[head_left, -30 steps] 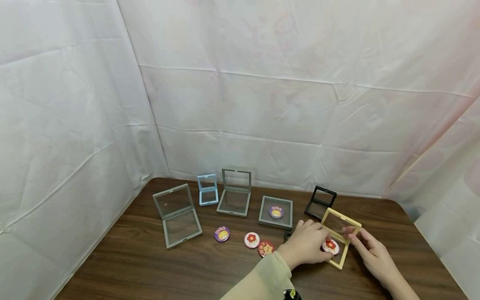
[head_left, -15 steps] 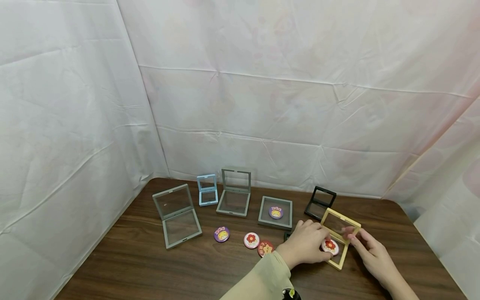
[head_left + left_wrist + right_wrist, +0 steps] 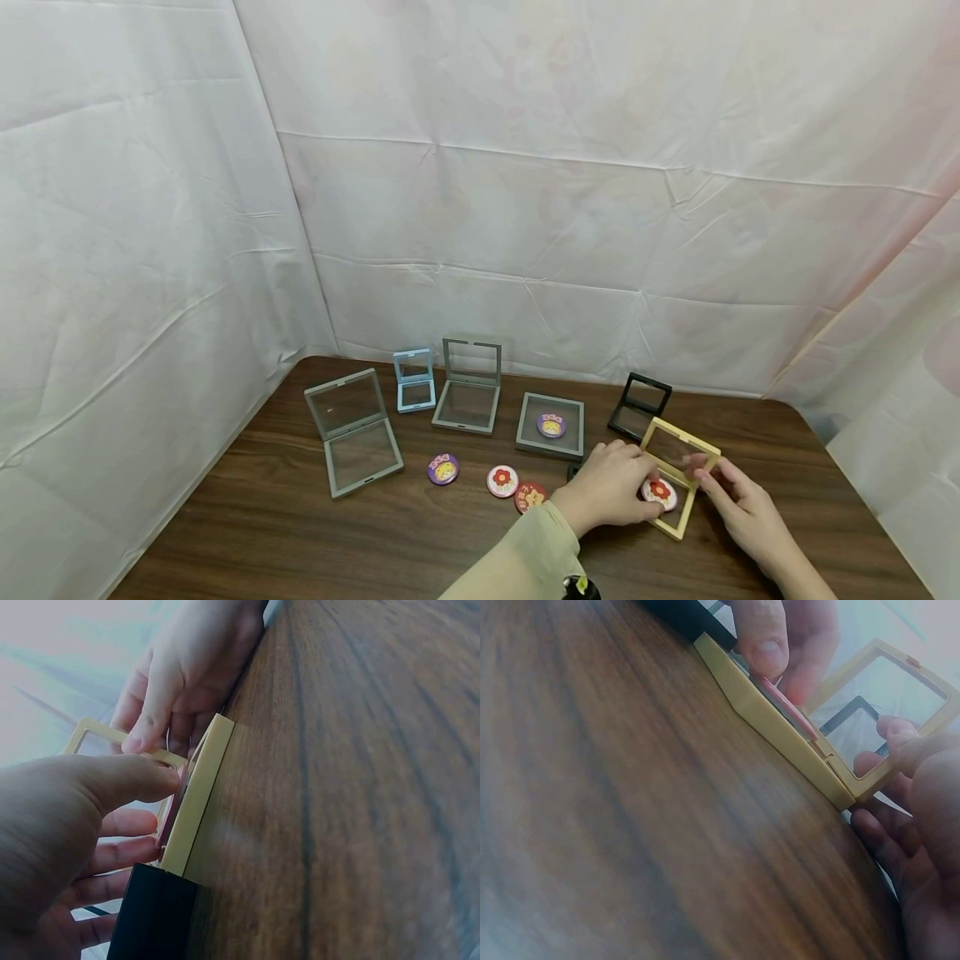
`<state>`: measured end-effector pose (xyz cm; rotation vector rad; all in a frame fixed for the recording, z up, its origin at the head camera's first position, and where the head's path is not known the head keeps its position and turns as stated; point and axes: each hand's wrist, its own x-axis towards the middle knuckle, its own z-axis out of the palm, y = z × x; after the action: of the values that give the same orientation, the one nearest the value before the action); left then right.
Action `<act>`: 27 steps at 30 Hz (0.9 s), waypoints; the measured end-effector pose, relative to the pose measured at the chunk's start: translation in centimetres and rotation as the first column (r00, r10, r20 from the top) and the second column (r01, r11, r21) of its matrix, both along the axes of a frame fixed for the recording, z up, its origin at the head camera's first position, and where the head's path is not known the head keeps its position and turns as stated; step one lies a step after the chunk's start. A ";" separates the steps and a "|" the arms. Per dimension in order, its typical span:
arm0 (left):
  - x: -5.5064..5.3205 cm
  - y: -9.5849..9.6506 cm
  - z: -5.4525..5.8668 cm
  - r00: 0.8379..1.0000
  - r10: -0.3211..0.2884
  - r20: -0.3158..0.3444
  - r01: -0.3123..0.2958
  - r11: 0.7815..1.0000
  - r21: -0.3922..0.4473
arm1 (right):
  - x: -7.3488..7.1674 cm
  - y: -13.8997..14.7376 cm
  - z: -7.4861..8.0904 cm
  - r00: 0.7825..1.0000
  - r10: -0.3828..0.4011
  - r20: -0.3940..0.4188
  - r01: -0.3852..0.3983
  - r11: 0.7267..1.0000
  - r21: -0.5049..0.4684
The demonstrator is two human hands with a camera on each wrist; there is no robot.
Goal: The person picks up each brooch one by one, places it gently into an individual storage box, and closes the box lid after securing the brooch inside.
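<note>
A yellow display frame stands open on the table, its clear lid half tilted up. My left hand pinches a round badge with a red flower on white, between thumb and fingers, over the frame's lower half. In the right wrist view the pink edge of that badge is slightly tilted against the frame's clear sheet. My right hand grips the raised lid near the hinge on its right side, thumb in front and fingers behind. A black frame sits right beside the yellow one, mostly hidden under my left hand.
Loose badges lie to the left: purple, flower and red star. Behind stand two open grey frames, a blue frame and a black frame. A closed grey frame bears a purple badge.
</note>
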<state>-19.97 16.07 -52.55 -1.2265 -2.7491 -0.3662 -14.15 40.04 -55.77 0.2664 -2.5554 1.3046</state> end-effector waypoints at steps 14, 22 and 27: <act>-0.3 -0.2 0.0 0.999 -0.032 -0.014 0.033 0.999 0.031 | 0.0 0.0 0.1 1.000 -0.012 0.000 0.012 1.000 0.017; -0.8 -1.0 0.5 0.995 -0.097 0.026 0.092 0.984 0.151 | 0.1 0.1 -0.2 1.000 -0.009 -0.021 0.010 1.000 0.019; -0.9 -1.3 0.7 0.993 -0.088 0.077 0.074 0.983 0.170 | 0.1 0.1 -0.2 0.999 -0.014 -0.030 0.015 1.000 0.024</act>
<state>-20.84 14.77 -51.82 -1.3098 -2.6766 -0.6569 -14.07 40.18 -56.00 0.2693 -2.5443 1.2561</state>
